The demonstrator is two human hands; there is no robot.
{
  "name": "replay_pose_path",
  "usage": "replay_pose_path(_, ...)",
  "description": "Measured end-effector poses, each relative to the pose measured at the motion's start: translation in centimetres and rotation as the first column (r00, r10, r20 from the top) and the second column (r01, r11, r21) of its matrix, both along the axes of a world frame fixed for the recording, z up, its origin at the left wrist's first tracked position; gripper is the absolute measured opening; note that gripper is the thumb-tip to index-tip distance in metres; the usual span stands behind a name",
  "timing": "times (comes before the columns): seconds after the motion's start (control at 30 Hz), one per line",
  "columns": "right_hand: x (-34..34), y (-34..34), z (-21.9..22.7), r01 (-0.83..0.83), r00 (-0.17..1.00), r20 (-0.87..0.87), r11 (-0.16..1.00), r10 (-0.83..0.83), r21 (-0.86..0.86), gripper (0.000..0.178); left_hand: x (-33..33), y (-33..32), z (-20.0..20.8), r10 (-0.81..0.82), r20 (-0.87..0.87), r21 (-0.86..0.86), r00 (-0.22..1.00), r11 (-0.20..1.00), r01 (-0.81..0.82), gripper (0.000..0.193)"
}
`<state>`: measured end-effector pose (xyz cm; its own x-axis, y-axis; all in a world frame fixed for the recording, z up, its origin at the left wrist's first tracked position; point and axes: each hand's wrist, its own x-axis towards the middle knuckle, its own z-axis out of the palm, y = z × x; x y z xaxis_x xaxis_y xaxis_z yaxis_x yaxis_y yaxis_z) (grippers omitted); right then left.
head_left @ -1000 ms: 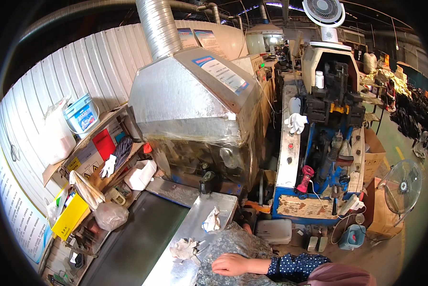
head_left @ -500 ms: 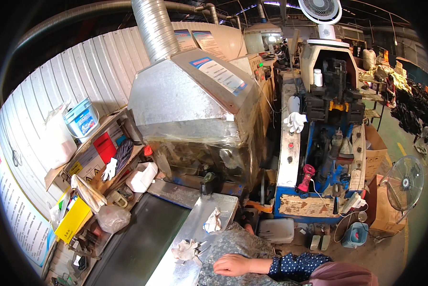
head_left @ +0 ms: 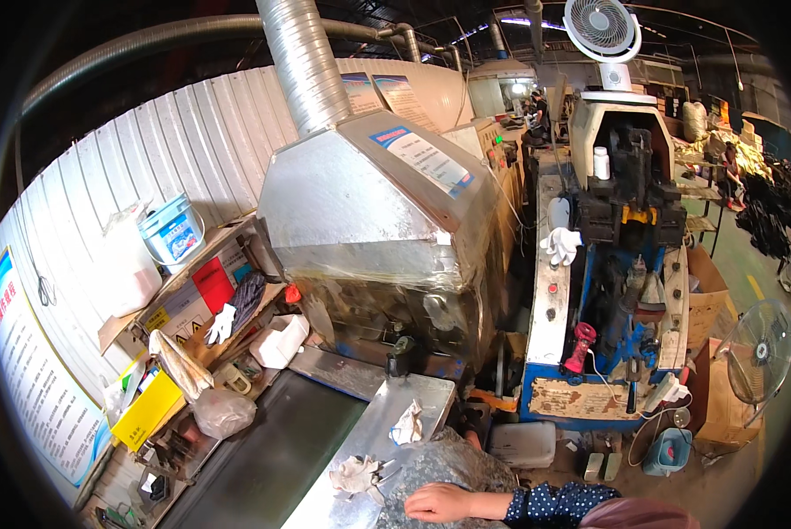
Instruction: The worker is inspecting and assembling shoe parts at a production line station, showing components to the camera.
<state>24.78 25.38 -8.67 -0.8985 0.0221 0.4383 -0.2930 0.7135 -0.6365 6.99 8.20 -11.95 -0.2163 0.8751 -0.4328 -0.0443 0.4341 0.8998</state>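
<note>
My right hand lies, fingers relaxed and nothing visibly held, on a grey patterned cloth at the bottom of the view. Its arm comes in from the lower right in a dark sleeve with white dots. Left of the cloth is a bare metal tabletop. On it lies a crumpled whitish glove, with a second crumpled white piece farther up. My left hand is out of view.
A dark conveyor belt runs beside the tabletop toward a hooded metal machine. At left, a cluttered shelf holds a blue-white bucket and a yellow box. A blue-framed machine, a floor fan and cartons stand at right.
The whole scene has shifted slightly right and down in the view. My right hand still rests on the patterned cloth, and the gloves lie where they were.
</note>
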Motion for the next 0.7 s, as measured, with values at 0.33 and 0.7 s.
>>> replay_pose_path(0.33,-0.2,-0.7,0.2,0.086,0.995,-0.040,0.996,-0.086,-0.003,0.018,-0.7,3.5,5.7,0.016,0.067,0.083,0.998,0.996,-0.021,0.024)
replay_pose_path(0.7,0.3,-2.0,1.4,0.128,0.992,0.012,0.987,-0.127,-0.100,0.018,-3.7,-3.3,14.8,0.300,0.101,0.171,0.949,0.934,-0.313,0.025)
